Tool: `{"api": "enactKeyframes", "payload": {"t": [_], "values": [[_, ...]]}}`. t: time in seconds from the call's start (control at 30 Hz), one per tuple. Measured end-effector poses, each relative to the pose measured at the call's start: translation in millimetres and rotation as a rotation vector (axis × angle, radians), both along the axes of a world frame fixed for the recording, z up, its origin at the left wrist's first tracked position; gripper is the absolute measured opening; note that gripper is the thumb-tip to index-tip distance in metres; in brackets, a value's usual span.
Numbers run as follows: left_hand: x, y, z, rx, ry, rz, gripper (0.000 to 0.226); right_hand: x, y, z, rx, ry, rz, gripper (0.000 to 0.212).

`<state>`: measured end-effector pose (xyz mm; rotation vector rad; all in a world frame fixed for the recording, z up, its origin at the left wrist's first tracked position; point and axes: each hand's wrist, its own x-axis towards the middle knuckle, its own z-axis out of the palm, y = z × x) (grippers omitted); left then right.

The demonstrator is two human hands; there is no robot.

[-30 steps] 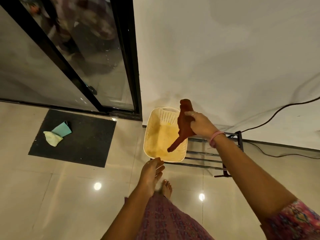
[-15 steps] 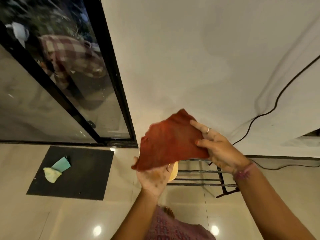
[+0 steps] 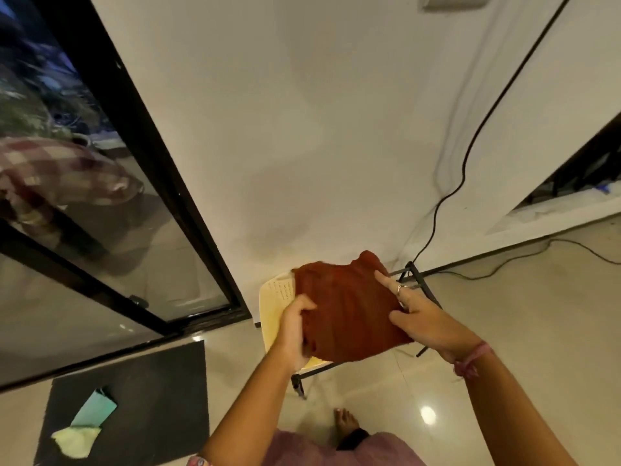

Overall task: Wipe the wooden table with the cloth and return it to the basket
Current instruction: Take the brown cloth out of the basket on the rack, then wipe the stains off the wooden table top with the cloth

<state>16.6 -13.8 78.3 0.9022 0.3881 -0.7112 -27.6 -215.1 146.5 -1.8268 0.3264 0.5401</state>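
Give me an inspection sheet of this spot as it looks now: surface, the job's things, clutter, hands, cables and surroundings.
Surface: glossy tiled floor; no wooden table in view.
Job's things: red cloth spread out between both hands, above the cream basket, which sits on a black metal rack.
Clutter: green and pale yellow cloths on a dark mat.
Hands: left hand grips the cloth's left edge; right hand holds its right side, index finger straight.
Cables: black cable runs down the wall and along the floor.
Surroundings: white wall, black-framed glass door.
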Motion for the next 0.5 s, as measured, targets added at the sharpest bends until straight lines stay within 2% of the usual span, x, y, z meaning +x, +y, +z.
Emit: {"api": "enactKeyframes", "payload": {"t": [0.07,0.17,0.27,0.43,0.5], "values": [[0.3,-14.1,13.3,0.121,-0.136,-0.210,0.031,-12.1,22.6,5.3,-0.049,-0.039,0.013,0.069],[-8.3,-38.5,23.5,0.182,-0.272,-0.447,0.036,-31.2,56.9,5.2,0.035,-0.111,-0.082,0.068],[-22.6,-49.5,23.3,0.142,-0.206,-0.563,0.012,-54.1,69.7,4.1,0.064,-0.122,-0.283,0.068],[-52.8,-48.7,15.3,-0.042,-0.037,-0.614,0.033,-107.6,68.2,2.0,0.081,-0.173,-0.428,0.060],[-65.5,-51.0,14.2,-0.101,0.047,-0.612,0.032,-123.1,66.5,-2.5,0.108,-0.197,-0.567,0.051]]}}
